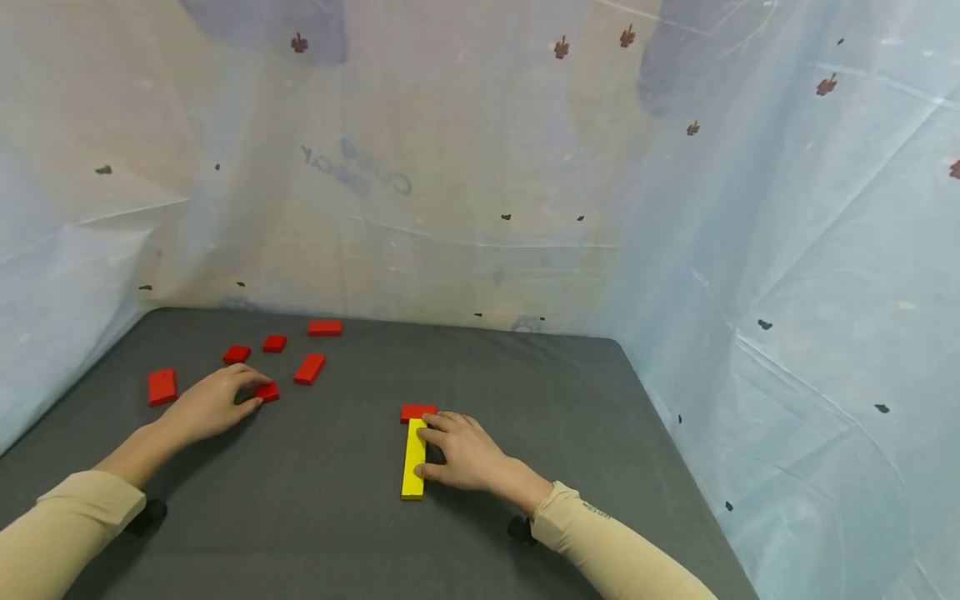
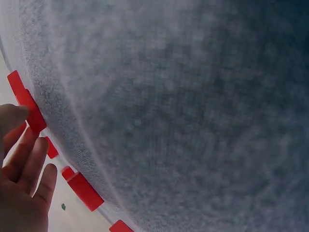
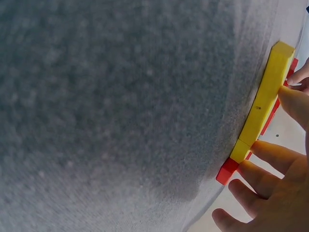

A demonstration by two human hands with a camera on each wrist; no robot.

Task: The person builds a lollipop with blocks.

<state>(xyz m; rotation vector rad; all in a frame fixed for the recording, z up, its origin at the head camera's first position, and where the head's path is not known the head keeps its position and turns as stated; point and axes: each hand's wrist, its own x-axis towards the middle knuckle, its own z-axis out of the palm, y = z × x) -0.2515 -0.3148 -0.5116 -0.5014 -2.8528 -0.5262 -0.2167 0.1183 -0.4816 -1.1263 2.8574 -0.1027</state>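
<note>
A tabletop covered in dark grey fabric, with pale printed plastic sheeting behind its far edge and beyond its right edge, and a person's two hands at work over it. Near the middle of the tabletop lies a glossy yellow rectangular bar, running from the near-edge side toward the far edge. A flat red rectangular block sits crosswise at its far end, apparently touching. The right wrist view shows a seam near that end, so the bar may be two pieces.

The right hand has its fingers spread, thumb and fingertips resting along the bar's right side without closing round it. The left hand pinches a small red block between thumb and fingers, on the left half of the tabletop.

The joining of pieces looks barely begun: yellow and one red stand together, while the pinched piece is well apart from them. Five loose red blocks remain unjoined toward the far left corner: one nearest the left edge, one nearest the far edge, three between. Whether all of them will be used cannot be told.
</note>
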